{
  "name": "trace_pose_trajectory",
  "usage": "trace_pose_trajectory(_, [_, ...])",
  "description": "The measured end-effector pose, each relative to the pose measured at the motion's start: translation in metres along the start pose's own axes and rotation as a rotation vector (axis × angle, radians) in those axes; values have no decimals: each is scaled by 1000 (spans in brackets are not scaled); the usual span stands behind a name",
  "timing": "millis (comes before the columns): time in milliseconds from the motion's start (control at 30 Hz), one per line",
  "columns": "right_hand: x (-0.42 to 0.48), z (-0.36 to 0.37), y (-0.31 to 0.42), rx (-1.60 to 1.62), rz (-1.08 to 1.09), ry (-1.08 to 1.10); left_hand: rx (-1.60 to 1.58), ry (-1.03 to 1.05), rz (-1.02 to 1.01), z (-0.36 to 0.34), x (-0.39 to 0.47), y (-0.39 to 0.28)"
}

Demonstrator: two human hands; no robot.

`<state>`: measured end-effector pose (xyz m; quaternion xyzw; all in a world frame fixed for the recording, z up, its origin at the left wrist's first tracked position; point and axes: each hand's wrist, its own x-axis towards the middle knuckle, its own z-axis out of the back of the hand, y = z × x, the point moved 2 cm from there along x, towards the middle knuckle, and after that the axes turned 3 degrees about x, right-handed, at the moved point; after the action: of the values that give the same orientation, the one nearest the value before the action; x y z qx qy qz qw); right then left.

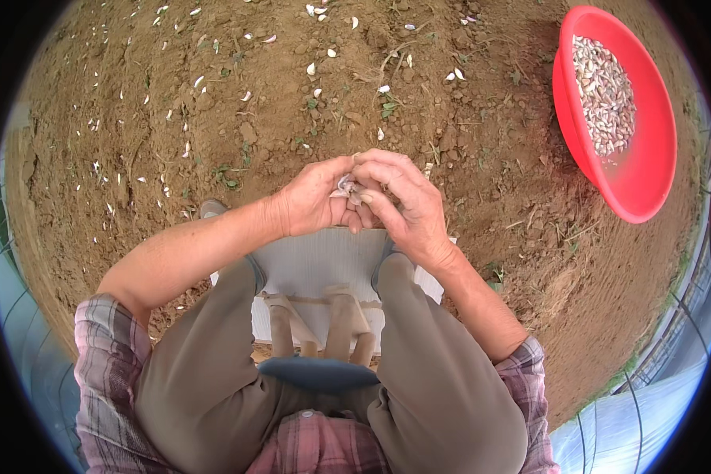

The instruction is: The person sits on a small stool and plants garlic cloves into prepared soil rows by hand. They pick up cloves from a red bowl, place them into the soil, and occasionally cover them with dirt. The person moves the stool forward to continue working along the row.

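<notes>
My left hand [317, 195] is cupped, palm up, around a few garlic cloves [345, 188]. Close against it on the right, my right hand [400, 198] has its thumb and fingers at those cloves; whether it grips one is hard to tell. Both hands are above the front edge of a pale board [317, 258] between my knees. Beyond them, many single garlic cloves [311, 69] lie scattered over brown soil [272, 118]. At the upper right a red plastic basin [657, 136] rests on the soil, with a heap of garlic cloves [604, 95] in it.
I sit on a low stool with a blue seat [319, 374] and wooden legs [339, 326]. My shoes stand beside the board. Small green weeds [388, 106] and dry stalks dot the soil. Clear plastic sheeting [628, 409] on thin hoops runs along the right and left edges.
</notes>
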<state>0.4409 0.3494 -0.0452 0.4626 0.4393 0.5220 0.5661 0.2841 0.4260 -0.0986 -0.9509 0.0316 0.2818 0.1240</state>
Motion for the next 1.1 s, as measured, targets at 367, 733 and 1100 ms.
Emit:
trace_pose_trajectory(367, [-39,53,-40,-376,-82,-119,41,-127,40,-22,64,16])
trace_pose_trajectory(733, [-76,78,-99,372,-589,-394,-159,-134,-128,-27,120,92])
trace_pose_trajectory(1100, [-14,117,-116,-679,-302,-253,-42,-375,-246,-13,141,48])
